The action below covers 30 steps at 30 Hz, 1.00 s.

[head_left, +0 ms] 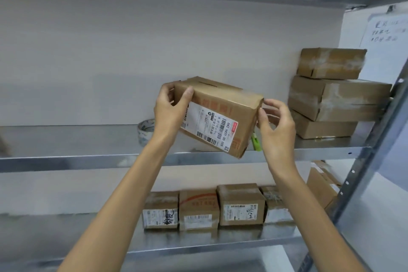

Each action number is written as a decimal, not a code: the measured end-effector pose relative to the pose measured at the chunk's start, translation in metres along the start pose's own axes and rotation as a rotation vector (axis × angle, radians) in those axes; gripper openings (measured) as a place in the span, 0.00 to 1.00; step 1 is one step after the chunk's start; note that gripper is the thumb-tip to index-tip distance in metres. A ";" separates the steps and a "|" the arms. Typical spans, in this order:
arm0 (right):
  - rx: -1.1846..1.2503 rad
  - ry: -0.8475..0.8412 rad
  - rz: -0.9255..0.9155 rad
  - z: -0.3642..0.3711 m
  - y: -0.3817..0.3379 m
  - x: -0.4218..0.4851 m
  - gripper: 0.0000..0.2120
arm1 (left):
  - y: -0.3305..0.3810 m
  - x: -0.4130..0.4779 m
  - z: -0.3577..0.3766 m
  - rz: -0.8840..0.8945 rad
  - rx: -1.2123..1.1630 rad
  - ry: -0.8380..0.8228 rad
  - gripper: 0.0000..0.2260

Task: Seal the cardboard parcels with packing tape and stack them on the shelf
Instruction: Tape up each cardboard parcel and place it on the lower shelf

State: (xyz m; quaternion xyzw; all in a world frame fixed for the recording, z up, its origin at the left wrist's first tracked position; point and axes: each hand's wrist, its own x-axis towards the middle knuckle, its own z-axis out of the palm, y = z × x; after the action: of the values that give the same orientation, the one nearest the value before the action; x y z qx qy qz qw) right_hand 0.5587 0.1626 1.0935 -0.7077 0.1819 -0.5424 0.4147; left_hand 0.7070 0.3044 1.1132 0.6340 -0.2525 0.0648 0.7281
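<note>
A white board (388,31) hangs at two o'clock, cut off by the right edge. It bears a few lines of dark handwriting, too blurred to read. A plain pale wall (132,51) fills the view from nine to one o'clock. Near centre, toward four o'clock, lies a slim light-green object (257,144), partly hidden. What it is cannot be told.

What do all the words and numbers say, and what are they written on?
"642 H431 00 005": on the white label of the held box; its smaller print is unreadable.
Red print on that box: too blurred.
Whiteboard: handwriting too blurred.
Lower-shelf boxes: labels and marker scribbles too small.
Tape roll: print blurred.
</note>
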 end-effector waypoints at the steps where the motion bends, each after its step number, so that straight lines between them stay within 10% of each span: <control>1: 0.029 0.005 0.007 -0.005 0.000 -0.001 0.08 | 0.004 -0.008 0.002 0.010 0.010 0.010 0.14; 9: 0.287 -0.111 0.192 -0.057 -0.006 -0.032 0.14 | 0.033 -0.089 0.007 0.023 0.078 0.145 0.28; 17: 0.357 -0.325 0.292 -0.108 0.003 -0.102 0.28 | 0.030 -0.176 -0.012 0.054 0.126 0.176 0.19; 30: 0.287 -0.535 0.491 -0.065 0.076 -0.172 0.13 | -0.075 -0.239 -0.063 -0.167 0.162 0.245 0.19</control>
State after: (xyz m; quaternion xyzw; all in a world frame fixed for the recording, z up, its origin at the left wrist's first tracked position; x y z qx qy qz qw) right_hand 0.4539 0.2140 0.9320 -0.6944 0.1534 -0.2432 0.6596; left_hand 0.5493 0.4046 0.9340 0.6966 -0.1023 0.1009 0.7029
